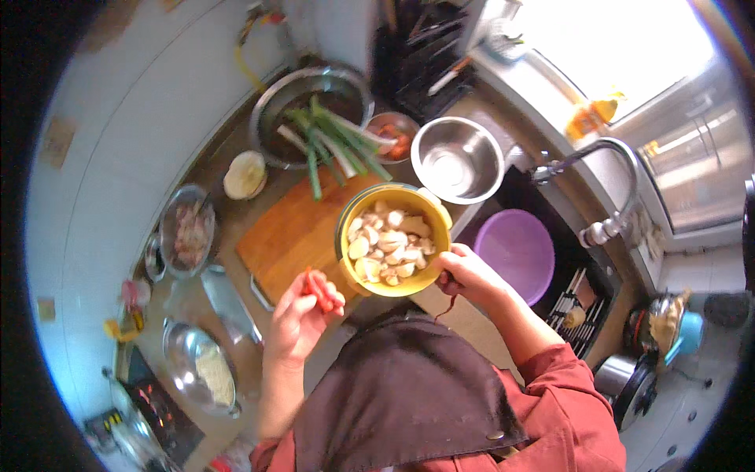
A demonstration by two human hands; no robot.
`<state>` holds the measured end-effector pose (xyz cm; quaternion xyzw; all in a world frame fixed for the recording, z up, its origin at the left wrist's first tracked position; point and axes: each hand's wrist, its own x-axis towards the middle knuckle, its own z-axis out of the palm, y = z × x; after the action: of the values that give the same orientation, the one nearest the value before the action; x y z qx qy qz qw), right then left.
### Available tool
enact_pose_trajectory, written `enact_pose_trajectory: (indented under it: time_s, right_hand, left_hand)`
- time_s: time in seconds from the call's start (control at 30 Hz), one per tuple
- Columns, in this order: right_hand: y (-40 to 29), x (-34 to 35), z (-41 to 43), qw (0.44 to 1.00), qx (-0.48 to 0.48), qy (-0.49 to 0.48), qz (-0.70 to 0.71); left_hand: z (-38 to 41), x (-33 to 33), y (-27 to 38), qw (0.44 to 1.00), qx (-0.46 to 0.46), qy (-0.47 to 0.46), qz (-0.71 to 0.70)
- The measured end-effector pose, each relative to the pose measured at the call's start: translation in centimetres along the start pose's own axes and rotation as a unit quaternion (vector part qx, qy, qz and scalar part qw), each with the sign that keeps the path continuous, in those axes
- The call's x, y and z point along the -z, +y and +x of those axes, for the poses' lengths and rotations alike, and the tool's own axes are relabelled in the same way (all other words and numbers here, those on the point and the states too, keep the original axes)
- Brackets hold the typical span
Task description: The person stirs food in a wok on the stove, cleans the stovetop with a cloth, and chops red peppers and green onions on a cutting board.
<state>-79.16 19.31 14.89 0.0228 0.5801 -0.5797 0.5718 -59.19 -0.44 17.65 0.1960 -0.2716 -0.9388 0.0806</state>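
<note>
My right hand (466, 272) grips the right rim of a yellow plastic bowl (439, 236), raised over the near right part of a wooden cutting board (292, 236). Pale pieces that look like garlic cloves and sliced ginger (389, 242) fill the bowl. A thin dark red strand hangs below that hand. To the left of the bowl, my left hand (307, 312) is closed around some red peppers (318, 292), held above the counter in front of me. Cut leek or green onion stalks (336, 141) lie across the large metal basin and the board's far edge.
A steel bowl (457, 159) stands beyond the yellow one. The sink at the right holds a purple basin (514, 256) under a curved faucet (631, 171). On the left are a cleaver (230, 301), a bowl of meat (189, 233) and a metal bowl of flour-like powder (200, 366).
</note>
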Motion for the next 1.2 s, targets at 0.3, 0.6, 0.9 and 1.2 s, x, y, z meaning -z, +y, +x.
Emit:
enact_pose_trajectory:
  time_s: [0.3, 0.6, 0.9, 1.2]
  right_hand:
    - [-11.7, 14.1, 1.6, 0.915, 0.239, 0.237, 0.221]
    - [-23.9, 30.1, 14.6, 0.817, 0.263, 0.293, 0.421]
    - [-18.4, 21.9, 11.3, 0.843, 0.31, 0.031, 0.437]
    - [-3.1, -1.2, 8.2, 0.83, -0.009, -0.244, 0.502]
  left_hand:
    - [4.7, 0.8, -4.1, 0.992, 0.078, 0.079, -0.067]
    - [5.5, 2.4, -5.8, 0.983, 0.083, 0.165, -0.023]
    - [7.7, 1.0, -8.0, 0.983, 0.091, 0.151, -0.059]
    - [9.1, 0.9, -6.5, 0.973, 0.049, 0.066, -0.217]
